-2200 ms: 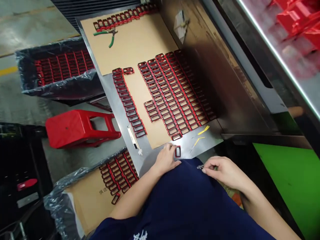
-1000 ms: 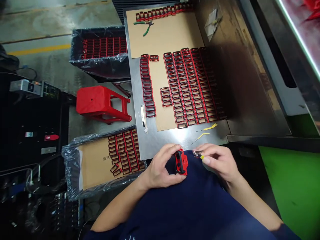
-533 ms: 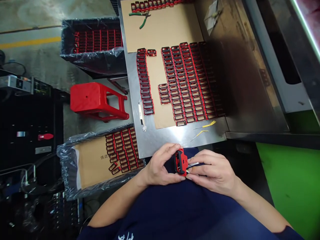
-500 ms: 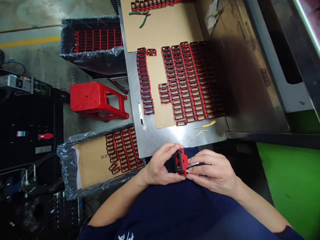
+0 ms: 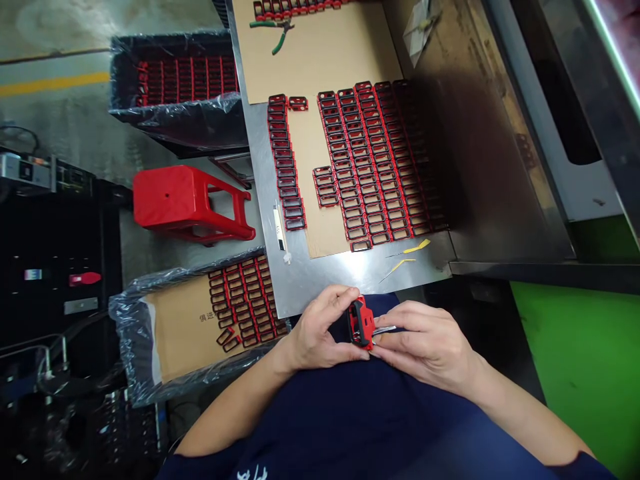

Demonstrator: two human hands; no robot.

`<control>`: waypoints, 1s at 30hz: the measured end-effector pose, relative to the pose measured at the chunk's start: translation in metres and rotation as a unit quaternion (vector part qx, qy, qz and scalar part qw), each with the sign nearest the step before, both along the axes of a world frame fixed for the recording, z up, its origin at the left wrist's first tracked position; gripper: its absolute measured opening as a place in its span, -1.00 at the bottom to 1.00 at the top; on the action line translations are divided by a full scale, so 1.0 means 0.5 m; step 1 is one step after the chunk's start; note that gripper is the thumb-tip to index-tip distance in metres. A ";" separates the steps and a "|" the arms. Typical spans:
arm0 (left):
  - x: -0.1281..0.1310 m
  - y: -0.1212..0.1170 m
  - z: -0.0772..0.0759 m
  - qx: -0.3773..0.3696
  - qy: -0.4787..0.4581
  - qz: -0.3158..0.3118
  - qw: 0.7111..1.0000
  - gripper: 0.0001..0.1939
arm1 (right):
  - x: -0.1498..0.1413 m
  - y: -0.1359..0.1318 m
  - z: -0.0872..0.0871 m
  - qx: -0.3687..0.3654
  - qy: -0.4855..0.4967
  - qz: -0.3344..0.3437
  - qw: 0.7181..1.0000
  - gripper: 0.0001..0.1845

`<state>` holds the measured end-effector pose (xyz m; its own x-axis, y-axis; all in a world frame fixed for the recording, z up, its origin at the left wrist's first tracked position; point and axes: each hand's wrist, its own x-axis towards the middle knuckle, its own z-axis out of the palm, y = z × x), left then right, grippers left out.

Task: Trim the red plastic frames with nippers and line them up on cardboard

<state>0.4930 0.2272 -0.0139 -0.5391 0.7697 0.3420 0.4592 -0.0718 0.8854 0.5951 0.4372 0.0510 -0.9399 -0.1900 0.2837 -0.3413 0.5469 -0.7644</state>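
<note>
A red and black plastic frame [image 5: 364, 323] is held up in front of my body, close to the table's near edge. My left hand [image 5: 323, 330] grips it at both ends, thumb and fingers around it. Against its right side, my right hand [image 5: 425, 341] pinches a thin silvery tool [image 5: 384, 329]; its tip is hidden at the frame, so its kind is unclear. Rows of similar red and black frames [image 5: 371, 170] lie on cardboard [image 5: 325, 240] on the metal table [image 5: 330, 277].
Two yellow-handled thin tools [image 5: 400, 265], a white marker-like stick [image 5: 279, 228] and green-handled pliers [image 5: 281, 33] lie on the table. Left of it stand a red stool [image 5: 170, 197] and two plastic-lined bins [image 5: 175, 123] of frames. A metal panel [image 5: 480, 200] rises at the right.
The whole view has shifted slightly, with the table and bins a little further left. Both hands keep their grip on the frame and the tool, almost unmoved.
</note>
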 end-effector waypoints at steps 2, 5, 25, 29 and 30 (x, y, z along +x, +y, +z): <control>-0.002 -0.002 -0.001 -0.007 0.001 -0.005 1.000 -0.02 | -0.001 0.000 0.004 0.004 -0.006 0.009 1.000 -0.96; -0.003 -0.006 -0.001 -0.023 0.001 -0.013 1.000 -0.01 | -0.003 -0.001 0.011 0.008 -0.017 0.021 1.000 -0.95; -0.002 -0.008 0.010 -0.032 0.002 0.014 0.999 -0.01 | 0.000 -0.010 0.019 0.014 -0.021 0.042 0.999 -0.80; 0.007 -0.012 -0.005 -0.002 -0.077 0.025 0.997 -0.09 | 0.002 -0.010 0.017 0.000 -0.024 -0.013 1.000 -0.81; 0.011 -0.013 -0.010 0.017 -0.112 0.031 0.993 -0.11 | 0.002 -0.010 0.016 -0.014 -0.029 -0.038 0.999 -0.82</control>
<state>0.4985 0.2205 -0.0190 -0.6508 0.7225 0.2334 0.2559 -0.0808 0.9633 0.5962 0.4324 0.0587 -0.9666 -0.1096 0.2318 -0.2534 0.5476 -0.7974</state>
